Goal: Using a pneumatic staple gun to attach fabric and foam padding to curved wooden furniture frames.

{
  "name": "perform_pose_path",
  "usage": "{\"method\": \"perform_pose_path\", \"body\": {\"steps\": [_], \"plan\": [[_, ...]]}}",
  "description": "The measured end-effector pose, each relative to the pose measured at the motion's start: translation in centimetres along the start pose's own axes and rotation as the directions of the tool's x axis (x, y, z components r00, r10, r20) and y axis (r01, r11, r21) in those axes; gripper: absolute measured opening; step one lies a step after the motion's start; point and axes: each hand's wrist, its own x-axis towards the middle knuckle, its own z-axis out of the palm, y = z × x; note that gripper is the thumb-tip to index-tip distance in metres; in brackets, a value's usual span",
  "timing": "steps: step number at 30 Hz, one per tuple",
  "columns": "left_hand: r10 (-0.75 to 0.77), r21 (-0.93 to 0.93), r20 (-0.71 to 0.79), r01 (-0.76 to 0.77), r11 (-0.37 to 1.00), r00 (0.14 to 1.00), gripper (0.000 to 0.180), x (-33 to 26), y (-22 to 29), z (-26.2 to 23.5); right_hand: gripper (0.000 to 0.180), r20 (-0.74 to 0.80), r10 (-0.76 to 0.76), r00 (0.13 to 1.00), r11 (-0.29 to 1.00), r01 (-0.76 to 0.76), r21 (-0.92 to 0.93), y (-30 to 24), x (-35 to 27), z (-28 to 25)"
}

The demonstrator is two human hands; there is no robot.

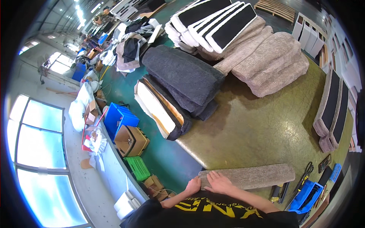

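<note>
A long padded piece covered in brown-grey fabric (258,176) lies lengthwise along the near edge of the work table, close against my body. My left hand (193,186) is closed at its left end, with the thumb side up against the fabric. Just beside it, my right hand (219,183) rests flat on top of the cover with its fingers spread. The underside of the padded piece is hidden, and so are some of my left fingertips.
A dark grey upholstered stack (182,76) and brown cushions (270,64) lie across the table (243,133). Two black-backed padded pieces (330,110) stand at right. Near right are scissors (304,176), a phone (325,162) and a blue tool box (306,195). Left are blue (119,119) and green crates (137,168).
</note>
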Motion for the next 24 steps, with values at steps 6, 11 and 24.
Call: {"method": "perform_pose_path", "body": {"steps": [6,11,24], "plan": [[-0.027,-0.023,0.06,0.028,0.999,0.998,0.048,0.7,3.2,-3.4,0.068,0.053,-0.049,0.997,0.999,0.048,0.023,-0.3,2.8,-1.7],[0.016,0.145,-0.023,-0.013,0.989,1.0,0.064,-1.2,5.1,-4.6,0.062,-0.03,-0.07,0.997,0.998,0.07,-0.011,-0.6,3.3,-2.6],[-0.061,0.397,0.234,-0.038,0.917,0.97,0.09,-0.9,5.7,-8.8,0.052,-0.131,0.08,0.988,0.995,-0.088,-0.054,-2.2,2.1,-2.4]]}}
